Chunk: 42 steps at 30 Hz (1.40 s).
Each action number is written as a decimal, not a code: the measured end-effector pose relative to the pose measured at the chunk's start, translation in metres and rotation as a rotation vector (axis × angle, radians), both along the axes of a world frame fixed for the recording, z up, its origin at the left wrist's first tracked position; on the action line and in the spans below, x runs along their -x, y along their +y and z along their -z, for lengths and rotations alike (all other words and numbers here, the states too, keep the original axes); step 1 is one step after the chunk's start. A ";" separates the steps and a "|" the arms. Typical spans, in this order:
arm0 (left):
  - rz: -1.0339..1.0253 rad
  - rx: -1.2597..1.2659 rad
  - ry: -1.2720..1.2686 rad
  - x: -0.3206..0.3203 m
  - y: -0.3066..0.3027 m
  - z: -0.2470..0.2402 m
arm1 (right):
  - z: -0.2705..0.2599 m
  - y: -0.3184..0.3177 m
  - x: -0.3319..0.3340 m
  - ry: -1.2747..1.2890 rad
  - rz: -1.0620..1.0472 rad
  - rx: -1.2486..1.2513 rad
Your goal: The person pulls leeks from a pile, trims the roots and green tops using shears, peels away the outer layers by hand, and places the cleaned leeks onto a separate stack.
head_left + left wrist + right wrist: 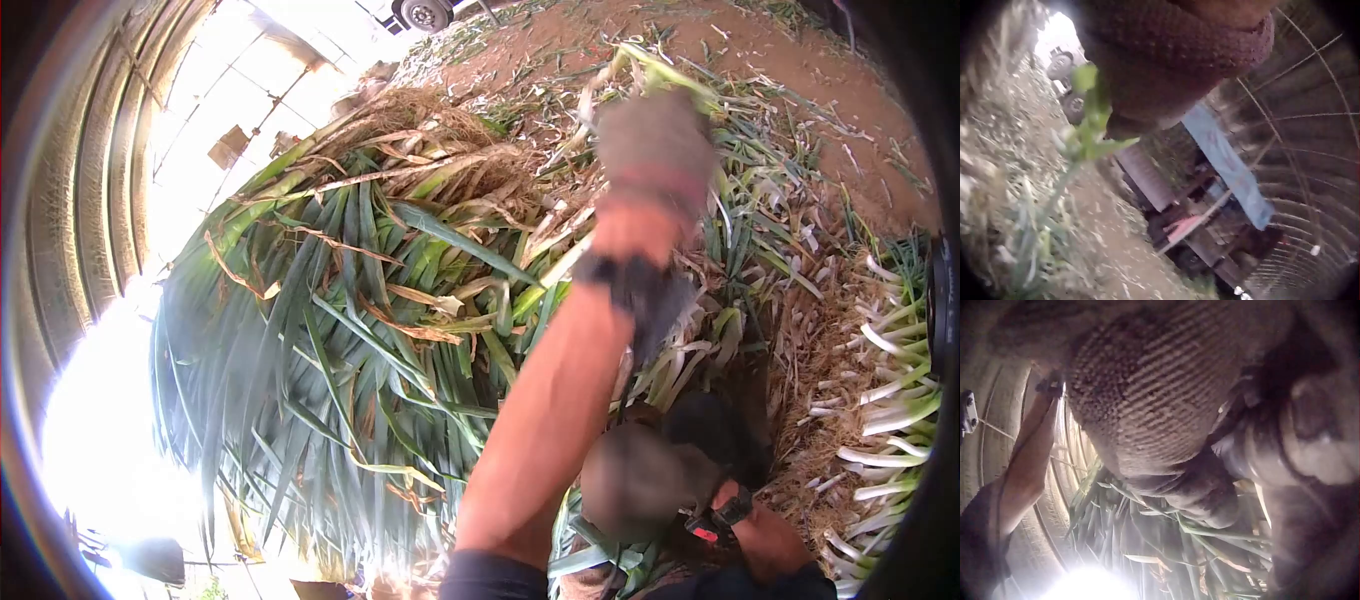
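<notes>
My left hand point(655, 150), in a knitted work glove, is stretched out over the loose trimmings and blurred by motion. Yellow-green leek leaves point(665, 72) stick out past its fingers; in the left wrist view a green leaf point(1092, 115) shows by the glove's fingertips. Low in the head view, my gloved right hand point(640, 485) is close to my body, beside the leek heap point(370, 290). The right wrist view shows the right glove point(1147, 406) with bent fingers near a shiny ringed cylinder point(1250, 450); I cannot tell whether it grips this.
Leek trimmings point(760, 240) cover the soil beyond the heap. A row of white-stemmed leeks point(895, 420) lies at the right edge. The ribbed tunnel wall point(85, 180) curves up on the left. A vehicle wheel point(425, 14) stands at the far top, and blue sheeting point(1229, 165) hangs farther off.
</notes>
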<state>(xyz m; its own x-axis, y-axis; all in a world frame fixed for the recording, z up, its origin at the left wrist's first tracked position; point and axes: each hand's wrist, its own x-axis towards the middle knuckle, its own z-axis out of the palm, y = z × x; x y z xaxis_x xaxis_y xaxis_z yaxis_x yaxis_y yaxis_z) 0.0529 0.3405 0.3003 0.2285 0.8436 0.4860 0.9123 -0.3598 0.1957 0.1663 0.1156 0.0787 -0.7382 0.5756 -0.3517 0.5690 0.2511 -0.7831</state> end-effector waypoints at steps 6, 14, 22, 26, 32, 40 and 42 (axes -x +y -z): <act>-0.541 -0.002 0.274 0.145 -0.022 0.018 | -0.007 0.002 -0.010 0.051 0.053 0.005; -1.157 -0.082 0.810 0.369 -0.189 0.001 | 0.017 -0.015 -0.001 0.119 0.061 -0.193; -0.912 0.167 0.725 0.299 -0.236 0.008 | 0.011 -0.021 -0.003 0.048 0.069 -0.212; -0.771 0.077 0.618 0.244 -0.302 0.049 | -0.004 -0.021 -0.006 0.058 0.102 -0.165; -0.733 0.226 0.562 0.172 -0.422 0.155 | -0.027 -0.015 -0.010 0.357 0.148 0.020; -0.722 0.819 -0.080 0.143 -0.465 0.231 | -0.025 0.005 0.027 0.198 -0.024 -0.365; -0.712 0.804 -0.105 0.150 -0.461 0.238 | -0.041 0.004 0.030 0.164 -0.101 -0.316</act>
